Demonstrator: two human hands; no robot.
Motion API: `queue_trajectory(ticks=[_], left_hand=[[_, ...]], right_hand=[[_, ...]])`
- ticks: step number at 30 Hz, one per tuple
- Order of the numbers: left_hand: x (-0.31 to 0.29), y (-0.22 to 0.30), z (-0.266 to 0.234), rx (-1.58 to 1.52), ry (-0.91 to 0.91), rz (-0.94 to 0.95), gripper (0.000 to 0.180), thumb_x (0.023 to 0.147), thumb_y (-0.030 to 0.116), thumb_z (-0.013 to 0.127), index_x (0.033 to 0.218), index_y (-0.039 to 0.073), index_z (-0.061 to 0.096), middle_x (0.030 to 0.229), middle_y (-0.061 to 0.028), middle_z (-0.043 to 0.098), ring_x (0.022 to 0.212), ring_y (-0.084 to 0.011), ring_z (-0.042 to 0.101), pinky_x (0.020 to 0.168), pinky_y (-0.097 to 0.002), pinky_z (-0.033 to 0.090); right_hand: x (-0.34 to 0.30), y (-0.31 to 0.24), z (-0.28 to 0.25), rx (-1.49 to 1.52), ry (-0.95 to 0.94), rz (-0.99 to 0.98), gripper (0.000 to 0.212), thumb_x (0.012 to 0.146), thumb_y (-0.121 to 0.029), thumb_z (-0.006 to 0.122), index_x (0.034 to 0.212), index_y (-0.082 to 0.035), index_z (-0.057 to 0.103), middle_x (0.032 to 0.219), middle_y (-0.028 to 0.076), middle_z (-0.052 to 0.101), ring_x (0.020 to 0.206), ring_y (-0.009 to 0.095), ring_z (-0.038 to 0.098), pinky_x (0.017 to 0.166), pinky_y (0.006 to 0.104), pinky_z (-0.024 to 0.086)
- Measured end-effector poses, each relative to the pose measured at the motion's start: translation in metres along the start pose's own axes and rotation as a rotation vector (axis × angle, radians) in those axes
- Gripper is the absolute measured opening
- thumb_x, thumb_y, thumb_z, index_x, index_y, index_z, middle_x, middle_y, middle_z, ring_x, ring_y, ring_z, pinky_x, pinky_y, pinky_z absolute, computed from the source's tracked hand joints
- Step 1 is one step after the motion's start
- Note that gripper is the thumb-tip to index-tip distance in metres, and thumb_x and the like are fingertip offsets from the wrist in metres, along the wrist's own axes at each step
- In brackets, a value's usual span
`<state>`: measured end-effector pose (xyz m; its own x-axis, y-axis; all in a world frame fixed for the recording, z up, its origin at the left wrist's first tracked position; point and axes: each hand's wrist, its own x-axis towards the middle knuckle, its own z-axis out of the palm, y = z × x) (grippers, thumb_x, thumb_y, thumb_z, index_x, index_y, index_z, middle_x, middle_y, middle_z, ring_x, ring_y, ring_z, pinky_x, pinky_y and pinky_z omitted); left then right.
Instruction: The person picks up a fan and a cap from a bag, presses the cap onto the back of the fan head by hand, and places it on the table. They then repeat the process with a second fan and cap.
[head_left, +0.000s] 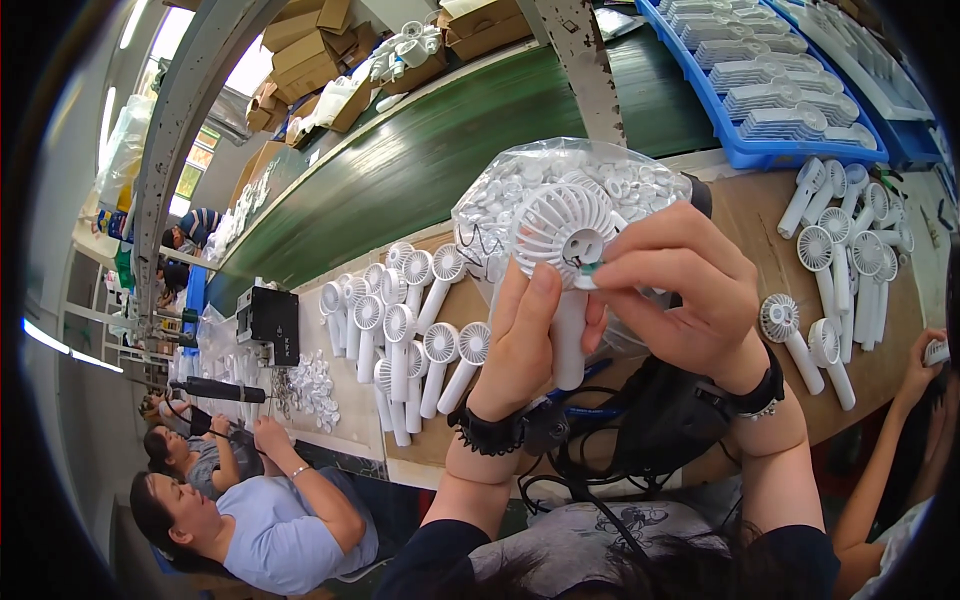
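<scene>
A white handheld fan (535,235) is upright in front of me, its round ribbed head facing up toward the view. My left hand (518,345) is closed around the fan just below its head, thumb along the near side. With pinched fingertips, my right hand (685,295) holds a small white and greenish piece (588,272) against the lower edge of the fan's round hub (580,245). Dark marks like thin wires show in the hub opening. Behind the fan lies a clear plastic bag (490,190) full of small white round parts.
Several white fans (398,322) lie to the left and more fans (845,230) to the right. A blue tray (740,150) of white shells stands far right. Beyond runs a green conveyor belt (400,150). Co-workers sit left, one in light blue (290,525); another person's arm (880,470) is at right.
</scene>
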<state>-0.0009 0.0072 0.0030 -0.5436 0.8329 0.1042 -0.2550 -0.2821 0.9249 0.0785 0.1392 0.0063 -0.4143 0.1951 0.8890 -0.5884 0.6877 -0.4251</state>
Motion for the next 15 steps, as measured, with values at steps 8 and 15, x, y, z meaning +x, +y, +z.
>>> queue_trajectory(ticks=[8,15], left_hand=[[-0.014,0.013,-0.005,0.088,-0.040,0.031,0.050,0.079,0.010,0.057,0.123,0.003,0.034,0.100,-0.0083,0.052,0.074,-0.0110,0.053,0.060,-0.0217,0.043],[-0.016,0.010,-0.002,0.210,0.076,0.143,0.059,0.071,0.004,0.067,0.121,0.000,0.036,0.110,-0.0073,0.050,0.101,-0.0130,0.046,0.086,-0.0274,0.037]], right_hand=[[0.001,-0.011,-0.011,-0.008,-0.079,-0.204,0.015,0.066,-0.004,0.068,0.079,-0.008,0.061,0.085,0.008,0.059,0.068,0.020,0.057,0.060,0.0290,0.047],[0.002,-0.028,-0.015,-0.072,-0.139,-0.214,0.012,0.067,-0.008,0.066,0.079,-0.011,0.062,0.085,0.005,0.060,0.070,0.020,0.057,0.062,0.0294,0.049]])
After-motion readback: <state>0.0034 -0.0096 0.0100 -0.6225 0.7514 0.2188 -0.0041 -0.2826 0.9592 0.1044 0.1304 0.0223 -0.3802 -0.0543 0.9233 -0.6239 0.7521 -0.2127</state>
